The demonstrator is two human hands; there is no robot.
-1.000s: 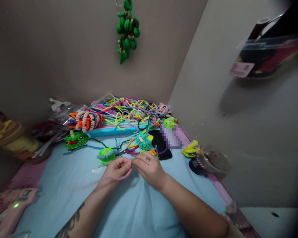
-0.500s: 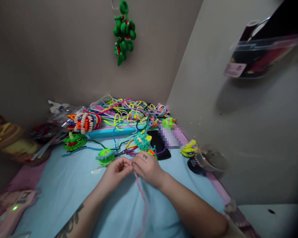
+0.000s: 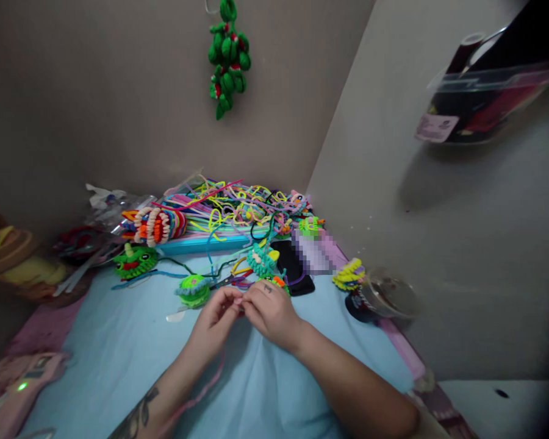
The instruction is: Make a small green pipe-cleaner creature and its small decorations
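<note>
My left hand (image 3: 217, 318) and my right hand (image 3: 271, 311) meet fingertip to fingertip over the blue cloth. Both pinch a pink pipe cleaner (image 3: 215, 379), whose long end trails down across my left forearm. Its other end is hidden among my fingers. Just beyond my hands lie scissors (image 3: 229, 281), partly covered. Left of them sits a round green fuzzy piece (image 3: 194, 289) with a blue rim. A teal fuzzy piece (image 3: 261, 258) with a yellow tip lies behind my right hand, beside a black phone (image 3: 297, 280).
A blue tray (image 3: 205, 245) heaped with colourful pipe cleaners stands at the back. A green dragon-like head (image 3: 135, 261) lies left. At right are a lidded clear cup (image 3: 388, 294) and a yellow-purple coil (image 3: 349, 275). A pink device (image 3: 36, 384) with a green light sits front left.
The pink pipe cleaner's free end has swung left, from hanging between my forearms to lying across the left one. My hands stay pinched together in nearly the same spot.
</note>
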